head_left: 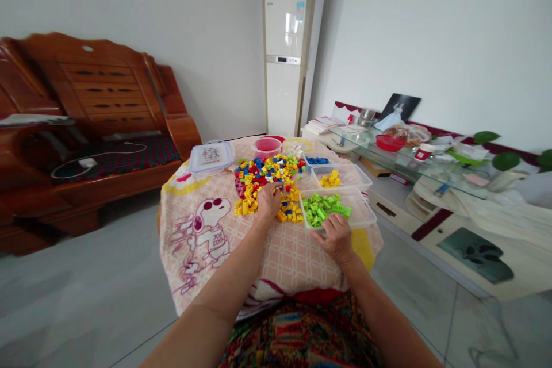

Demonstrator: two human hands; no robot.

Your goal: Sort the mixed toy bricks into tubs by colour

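The mixed brick pile (254, 171) is spread under and beyond the left hand (269, 200), whose fingers are bent close together among the pieces, though whether a brick is pinched cannot be told. The right hand (336, 237) is laid with curled fingers at the near rim of the green-brick tub (363, 216), perhaps to steady it, though a firm grip cannot be confirmed. Beyond that hand, the yellow-brick tub (354, 176) and blue bricks (317, 161) are set, probably for easy reach, while a lid (210, 156) is left beyond the left hand, leftward, seemingly out of the way.
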